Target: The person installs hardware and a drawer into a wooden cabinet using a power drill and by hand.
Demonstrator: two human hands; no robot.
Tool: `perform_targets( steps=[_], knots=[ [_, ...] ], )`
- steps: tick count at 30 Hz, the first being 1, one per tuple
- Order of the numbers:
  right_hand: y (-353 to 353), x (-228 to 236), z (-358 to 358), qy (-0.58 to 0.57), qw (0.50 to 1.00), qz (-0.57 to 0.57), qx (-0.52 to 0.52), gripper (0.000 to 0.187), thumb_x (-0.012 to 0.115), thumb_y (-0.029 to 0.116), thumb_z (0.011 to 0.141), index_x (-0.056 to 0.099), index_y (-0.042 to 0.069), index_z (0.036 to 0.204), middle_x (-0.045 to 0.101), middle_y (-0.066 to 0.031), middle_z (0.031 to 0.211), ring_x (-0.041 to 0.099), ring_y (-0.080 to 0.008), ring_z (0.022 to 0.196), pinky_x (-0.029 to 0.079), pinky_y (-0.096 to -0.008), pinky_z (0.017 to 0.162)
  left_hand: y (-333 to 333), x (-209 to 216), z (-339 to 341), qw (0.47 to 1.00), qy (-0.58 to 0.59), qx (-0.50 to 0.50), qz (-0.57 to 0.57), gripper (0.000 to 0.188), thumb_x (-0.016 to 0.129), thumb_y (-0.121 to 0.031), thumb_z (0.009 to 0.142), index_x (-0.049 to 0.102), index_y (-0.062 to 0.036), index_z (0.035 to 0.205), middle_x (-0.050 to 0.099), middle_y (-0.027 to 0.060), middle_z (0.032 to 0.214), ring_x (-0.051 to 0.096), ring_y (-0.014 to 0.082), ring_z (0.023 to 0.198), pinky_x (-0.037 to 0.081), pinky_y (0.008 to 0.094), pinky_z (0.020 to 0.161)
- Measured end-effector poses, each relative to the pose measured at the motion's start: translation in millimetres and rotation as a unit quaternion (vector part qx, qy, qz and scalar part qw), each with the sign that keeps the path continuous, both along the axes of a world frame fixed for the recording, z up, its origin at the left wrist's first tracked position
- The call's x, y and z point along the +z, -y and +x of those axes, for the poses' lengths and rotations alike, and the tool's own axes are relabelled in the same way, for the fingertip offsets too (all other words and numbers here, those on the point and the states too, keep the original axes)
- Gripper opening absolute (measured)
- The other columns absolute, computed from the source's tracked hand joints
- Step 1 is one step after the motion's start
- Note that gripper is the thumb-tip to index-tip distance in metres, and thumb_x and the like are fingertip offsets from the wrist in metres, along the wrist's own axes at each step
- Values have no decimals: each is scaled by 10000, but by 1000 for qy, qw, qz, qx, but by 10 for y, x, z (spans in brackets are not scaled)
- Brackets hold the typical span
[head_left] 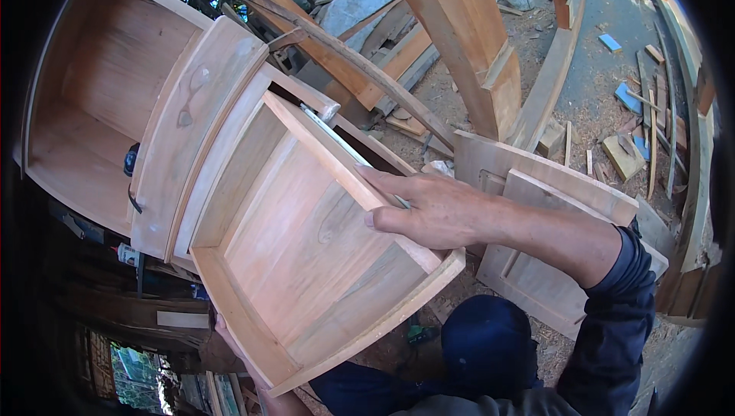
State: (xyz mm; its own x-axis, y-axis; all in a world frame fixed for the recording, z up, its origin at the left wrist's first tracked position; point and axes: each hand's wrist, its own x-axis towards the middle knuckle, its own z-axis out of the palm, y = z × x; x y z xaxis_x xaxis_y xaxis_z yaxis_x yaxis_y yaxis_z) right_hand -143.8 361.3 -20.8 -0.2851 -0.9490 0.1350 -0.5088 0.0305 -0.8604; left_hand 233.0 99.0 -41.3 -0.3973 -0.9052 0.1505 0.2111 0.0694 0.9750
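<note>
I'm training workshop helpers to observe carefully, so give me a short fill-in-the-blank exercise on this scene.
1. The drawer, gripped by the right hand with the left hand at its lower left edge, is made of ____.
2. The open-fronted cabinet fills the picture's upper ____ part.
3. The top face of the small flat block lying on the ground near the upper right is coloured ____.

Missing words: wood; left; blue.

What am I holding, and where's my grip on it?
A wooden drawer: right hand grips its right side wall; left hand at its left side, hold hidden.
</note>
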Motion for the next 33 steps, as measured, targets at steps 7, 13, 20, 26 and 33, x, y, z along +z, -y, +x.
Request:
perform_targets(
  steps=[7,13,20,26,33],
  knots=[
    [13,-114,-140,18,1000,13,-13,798,405,585,956,256,125,1591,543,-335,1350,497,-461,1314,389,-505,1120,56,-100,12,1000,11,-6,-2,765,439,-605,900,420,-65,1442,562,173,1266,586,314,1168,500,473,962],
    [88,-308,-122,20,1000,8,-2,783,417,592,963,253,161,1595,502,-318,1407,471,-428,1354,370,-476,1150,208,-206,122,998,12,15,-54,692,407,-558,937,456,-45,1398,574,171,1259,604,299,1145,511,450,952],
    [159,-415,-140,21,1000,2,-1,740,402,542,991,184,205,1613,498,-306,1414,467,-431,1353,360,-497,1154,42,-282,-121,997,-44,55,7,686,411,-552,948,468,-20,1376,584,164,1221,616,292,1098,517,442,911],
    [131,-121,-159,19,999,32,-39,736,403,554,988,212,209,1609,496,-295,1429,478,-422,1351,364,-488,1145,194,-257,98,1000,-10,-3,10,694,434,-582,949,464,-51,1394,572,146,1241,599,284,1115,500,453,928],
    [148,38,-258,-25,995,95,6,732,313,597,1003,182,212,1612,402,-226,1537,412,-386,1412,332,-467,1182,-99,-73,6,996,-14,86,23,649,402,-608,998,477,-94,1387,561,112,1235,582,248,1124,493,434,949]
  ],
)
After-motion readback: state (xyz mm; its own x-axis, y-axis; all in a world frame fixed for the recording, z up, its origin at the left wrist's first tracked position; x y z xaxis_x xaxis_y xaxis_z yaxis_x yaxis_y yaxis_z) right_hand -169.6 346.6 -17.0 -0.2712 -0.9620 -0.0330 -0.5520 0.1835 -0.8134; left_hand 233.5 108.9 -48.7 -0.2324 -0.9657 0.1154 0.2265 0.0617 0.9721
